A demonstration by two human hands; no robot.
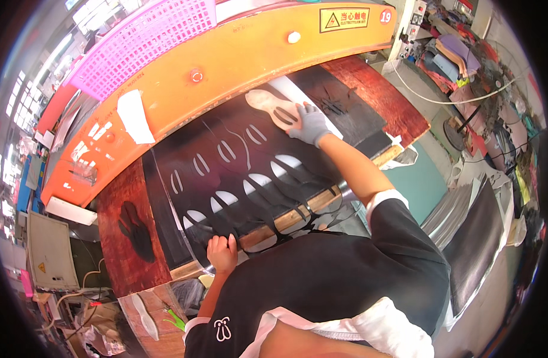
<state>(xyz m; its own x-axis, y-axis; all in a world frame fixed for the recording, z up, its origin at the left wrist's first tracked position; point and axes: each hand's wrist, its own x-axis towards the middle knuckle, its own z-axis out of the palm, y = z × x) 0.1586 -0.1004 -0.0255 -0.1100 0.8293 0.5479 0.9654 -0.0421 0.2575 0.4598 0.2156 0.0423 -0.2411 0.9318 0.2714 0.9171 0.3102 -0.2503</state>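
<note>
Black fabric shirt point(345, 268); gloved right grip point(313, 126) holds 1 beige sole-shaped piece point(266, 102); left grip point(221, 255): can't tell.

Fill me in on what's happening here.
The right hand, in a grey glove, has its fingers at the edge of a tan sole-shaped piece over a black sheet with rows of pale shapes. The left hand is bare, at the sheet's near edge; whether it grips anything is unclear. An orange machine beam spans the far side.
</note>
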